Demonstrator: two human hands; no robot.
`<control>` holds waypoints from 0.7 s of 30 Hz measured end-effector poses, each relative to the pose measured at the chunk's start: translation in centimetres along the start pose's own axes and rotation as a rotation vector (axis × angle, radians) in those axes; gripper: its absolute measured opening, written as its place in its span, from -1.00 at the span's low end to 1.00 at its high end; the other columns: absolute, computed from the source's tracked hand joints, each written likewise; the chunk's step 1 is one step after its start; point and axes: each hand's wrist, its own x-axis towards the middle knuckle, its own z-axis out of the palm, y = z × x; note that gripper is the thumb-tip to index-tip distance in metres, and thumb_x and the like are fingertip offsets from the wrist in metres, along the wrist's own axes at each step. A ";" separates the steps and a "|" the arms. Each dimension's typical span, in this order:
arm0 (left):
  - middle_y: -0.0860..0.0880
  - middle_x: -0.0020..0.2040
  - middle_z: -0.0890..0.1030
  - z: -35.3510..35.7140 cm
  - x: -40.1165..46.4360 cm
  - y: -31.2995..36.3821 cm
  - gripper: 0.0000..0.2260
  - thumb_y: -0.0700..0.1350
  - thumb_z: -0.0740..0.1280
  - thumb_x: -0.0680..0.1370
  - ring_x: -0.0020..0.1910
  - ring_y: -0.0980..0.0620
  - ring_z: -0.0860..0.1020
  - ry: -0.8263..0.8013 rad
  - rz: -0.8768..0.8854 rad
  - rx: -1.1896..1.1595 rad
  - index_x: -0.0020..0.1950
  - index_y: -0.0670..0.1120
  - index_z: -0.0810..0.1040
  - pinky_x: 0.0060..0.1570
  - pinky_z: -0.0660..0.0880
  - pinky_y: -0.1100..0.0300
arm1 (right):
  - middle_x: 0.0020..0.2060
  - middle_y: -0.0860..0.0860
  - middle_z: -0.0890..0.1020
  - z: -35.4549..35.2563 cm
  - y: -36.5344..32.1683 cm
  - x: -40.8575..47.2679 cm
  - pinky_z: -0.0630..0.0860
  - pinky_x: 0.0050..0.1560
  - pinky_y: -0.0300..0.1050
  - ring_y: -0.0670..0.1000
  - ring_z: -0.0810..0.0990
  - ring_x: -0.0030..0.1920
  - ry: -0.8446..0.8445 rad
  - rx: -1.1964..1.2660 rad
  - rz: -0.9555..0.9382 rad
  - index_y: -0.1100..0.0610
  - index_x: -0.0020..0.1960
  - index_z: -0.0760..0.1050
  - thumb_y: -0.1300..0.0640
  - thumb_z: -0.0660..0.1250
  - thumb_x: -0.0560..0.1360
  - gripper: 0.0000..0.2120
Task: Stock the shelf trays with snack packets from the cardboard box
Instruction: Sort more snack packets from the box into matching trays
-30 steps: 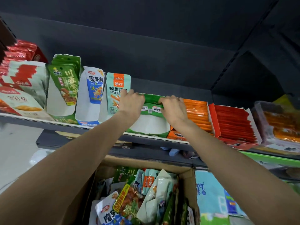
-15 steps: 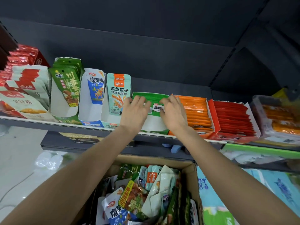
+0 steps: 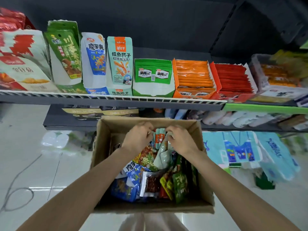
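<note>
Head view shows both hands gone from the green tray [image 3: 152,77] on the shelf [image 3: 116,99] down into the cardboard box [image 3: 191,129], left hand [image 3: 138,139] and right hand [image 3: 180,140] pinching teal packets [image 3: 159,138] at its far edge, so another restocking round looks begun.

You face dark grey back panel [image 3: 166,25] behind upper shelf [image 3: 116,101], white ribbed strip along shelf's front edge. Green-edged shelf [image 3: 265,108] adjoins at your right. Lower dark shelf [image 3: 70,123] sits beneath. Glossy pale tiled floor [image 3: 25,164] below you, reflecting light in streaks. Thin dark cable [image 3: 18,194] loops across floor at your left.
</note>
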 end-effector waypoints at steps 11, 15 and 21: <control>-0.09 -0.20 0.62 4.5 1.7 1.0 -0.76 -0.01 0.44 0.47 -0.17 -0.01 0.58 -0.239 -0.397 -0.330 -0.18 -0.20 0.63 -0.11 0.50 0.18 | 0.40 0.11 0.28 1.6 1.5 -0.8 0.28 0.40 0.06 0.12 0.29 0.40 -0.162 -0.056 0.062 0.02 0.48 0.20 0.19 0.25 0.54 -0.46; -0.17 -0.03 0.65 4.0 1.6 2.0 -0.83 -0.08 0.39 0.51 0.01 -0.10 0.59 -0.224 -0.340 -0.227 -0.14 -0.19 0.60 0.08 0.51 0.07 | 0.35 0.12 0.35 1.0 1.0 -1.0 0.36 0.34 0.05 0.13 0.39 0.33 -0.151 -0.020 0.059 0.03 0.46 0.24 0.18 0.26 0.55 -0.50; -0.01 -0.30 0.44 -1.3 -0.4 2.5 -0.87 -0.22 0.19 0.61 -0.29 -0.01 0.43 -0.078 -0.039 -0.094 -0.12 -0.14 0.30 -0.31 0.33 0.23 | 0.24 0.05 0.43 -1.4 -0.2 -1.3 0.45 0.18 -0.04 0.05 0.47 0.22 0.152 0.114 -0.036 0.05 0.29 0.36 0.15 0.32 0.53 -0.65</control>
